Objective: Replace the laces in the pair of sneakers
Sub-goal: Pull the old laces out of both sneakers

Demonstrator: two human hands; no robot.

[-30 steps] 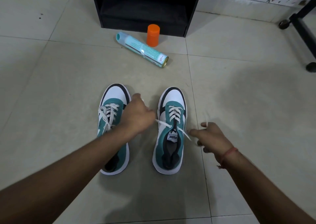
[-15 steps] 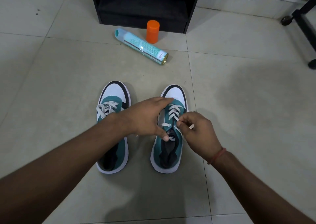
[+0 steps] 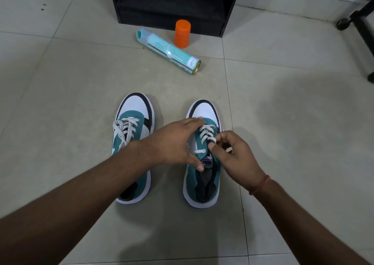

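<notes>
**Caller:** Down on the tiled floor (image 3: 66, 106), head view: two teal, white and black sneakers stand side by side, toes pointing away. What's hard to see?

**Analyst:** Plenty. The left forearm crosses the left sneaker (image 3: 132, 143) and hides its middle; only the toe, the upper white lacing and the heel opening show. On the right sneaker (image 3: 202, 181), the left hand (image 3: 174, 143) covers the inner side, fingers stretched flat toward the toe, thumb down by the tongue label.

**Caller:** And the right hand (image 3: 232, 153)?

**Analyst:** Curled tight at the outer eyelets, thumb and forefinger pinching the white lace (image 3: 206, 135). The lace end itself is buried in the fist, so where it runs I can't tell. A reddish thread band sits on that wrist.

**Caller:** Textures?

**Analyst:** Flat woven laces, criss-crossed. Smooth white toe caps, matte teal panels, dark lining inside the collars, thick white rubber soles. The tongue label's lettering is partly covered.

**Caller:** Further back?

**Analyst:** A pale turquoise spray can (image 3: 169, 51) lies on its side, metal rim facing us, print too small to read. An orange plastic cap (image 3: 182, 33) stands upright just behind it. A black cabinet (image 3: 172, 1) is cut off by the top edge, and a dark furniture leg (image 3: 362, 23) is clipped at the right.
</notes>
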